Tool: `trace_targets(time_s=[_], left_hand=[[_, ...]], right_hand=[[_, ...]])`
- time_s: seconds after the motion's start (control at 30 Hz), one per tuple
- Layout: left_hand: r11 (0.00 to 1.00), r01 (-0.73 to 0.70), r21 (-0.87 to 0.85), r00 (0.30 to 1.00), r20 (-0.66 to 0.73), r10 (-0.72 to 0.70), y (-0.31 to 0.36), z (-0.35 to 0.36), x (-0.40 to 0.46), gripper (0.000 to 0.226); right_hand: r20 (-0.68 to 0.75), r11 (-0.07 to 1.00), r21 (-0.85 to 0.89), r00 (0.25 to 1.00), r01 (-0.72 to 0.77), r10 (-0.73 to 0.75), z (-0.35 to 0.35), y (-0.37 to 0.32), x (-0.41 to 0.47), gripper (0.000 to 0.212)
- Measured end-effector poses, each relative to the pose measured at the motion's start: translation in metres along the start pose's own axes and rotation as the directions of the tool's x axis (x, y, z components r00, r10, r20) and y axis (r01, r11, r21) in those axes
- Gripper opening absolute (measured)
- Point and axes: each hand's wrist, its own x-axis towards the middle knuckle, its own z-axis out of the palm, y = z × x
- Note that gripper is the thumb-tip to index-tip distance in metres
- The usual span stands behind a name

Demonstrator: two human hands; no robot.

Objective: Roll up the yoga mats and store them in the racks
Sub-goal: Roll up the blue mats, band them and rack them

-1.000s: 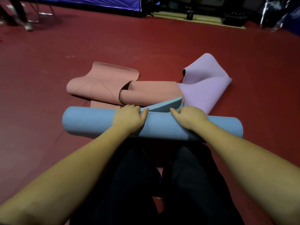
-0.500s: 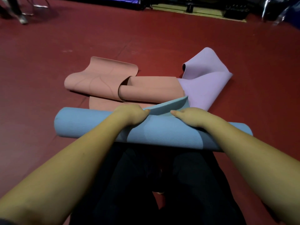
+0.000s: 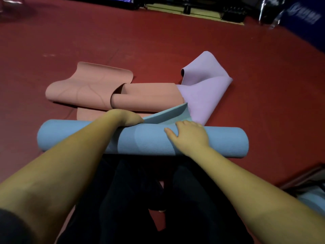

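Note:
A blue yoga mat (image 3: pixel 146 141) lies rolled across the red floor just past my knees, with its loose end flap (image 3: pixel 168 114) sticking up at the far side. My left hand (image 3: pixel 129 118) reaches over the top of the roll with its fingers curled over the far side by the flap. My right hand (image 3: pixel 190 134) lies flat on top of the roll, fingers spread. Behind it a pink mat (image 3: pixel 98 92) lies loosely folded, and a lilac mat (image 3: pixel 205 92) is crumpled at its right end.
Red floor (image 3: pixel 263 103) spreads all round. Dark equipment and a blue banner (image 3: pixel 306 18) line the far edge. A dark frame with something pale blue in it (image 3: pixel 309 189) shows at the lower right. My dark-trousered legs (image 3: pixel 140 199) are beneath the roll.
The blue roll has turned further away from me and its flap has risen. My right hand moved back onto the top of the roll and flattened; my left hand curled further over.

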Motion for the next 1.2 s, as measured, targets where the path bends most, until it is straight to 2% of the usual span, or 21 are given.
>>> trace_targets(time_s=[0.07, 0.2, 0.27, 0.4, 0.5, 0.63, 0.73, 0.83, 0.9, 1.03, 1.13, 1.2], left_hand=[[0.998, -0.023, 0.057, 0.998, -0.059, 0.027, -0.002, 0.003, 0.007, 0.038], [0.988, 0.025, 0.154, 0.927, -0.373, 0.035, -0.014, 0.011, 0.021, 0.049], [0.973, 0.019, 0.23, 0.864, -0.494, 0.1, -0.02, 0.016, 0.024, 0.048], [0.967, -0.058, 0.248, 0.687, -0.693, 0.218, -0.022, 0.029, 0.016, 0.047], [0.953, -0.142, 0.269, 0.598, -0.744, 0.299, -0.029, 0.052, 0.009, 0.051], [0.79, -0.116, 0.602, 0.512, -0.645, 0.567, -0.054, 0.088, -0.004, 0.084], [0.719, -0.049, 0.693, 0.549, -0.583, 0.599, -0.067, 0.097, -0.006, 0.112], [0.707, 0.012, 0.708, 0.628, -0.555, 0.545, -0.063, 0.093, -0.007, 0.125], [0.701, 0.022, 0.713, 0.654, -0.54, 0.529, -0.058, 0.087, -0.009, 0.12], [0.688, -0.007, 0.725, 0.656, -0.516, 0.551, -0.051, 0.076, -0.019, 0.111], [0.674, -0.075, 0.735, 0.659, -0.471, 0.587, -0.046, 0.065, -0.034, 0.107], [0.66, -0.131, 0.74, 0.662, -0.431, 0.614, -0.042, 0.056, -0.047, 0.104]], right_hand=[[0.016, 1.0, 0.004, 1.0, -0.005, 0.005, 0.001, -0.001, 0.009, 0.068], [0.046, 1.0, 0.022, 0.999, 0.002, -0.003, 0.005, 0.0, 0.021, 0.064], [0.05, 0.999, 0.033, 0.999, 0.008, -0.01, 0.005, 0.0, 0.024, 0.063], [0.09, 0.998, 0.069, 0.996, 0.0, -0.006, 0.005, 0.001, 0.028, 0.064], [0.156, 0.995, 0.095, 0.988, -0.039, 0.024, 0.002, 0.004, 0.035, 0.069], [0.24, 0.991, 0.111, 0.97, -0.073, 0.045, -0.002, 0.007, 0.045, 0.075], [0.28, 0.991, 0.121, 0.96, -0.065, 0.029, -0.005, 0.003, 0.049, 0.076], [0.302, 0.988, 0.141, 0.953, -0.062, 0.017, -0.011, 0.0, 0.052, 0.074], [0.31, 0.987, 0.142, 0.951, -0.07, 0.022, -0.015, 0.001, 0.053, 0.073], [0.322, 0.986, 0.147, 0.947, -0.072, 0.021, -0.029, 0.002, 0.054, 0.073], [0.389, 0.991, 0.12, 0.921, -0.054, 0.003, -0.041, 0.005, 0.052, 0.081], [0.441, 0.985, 0.157, 0.897, -0.076, -0.001, -0.052, 0.009, 0.049, 0.076]])
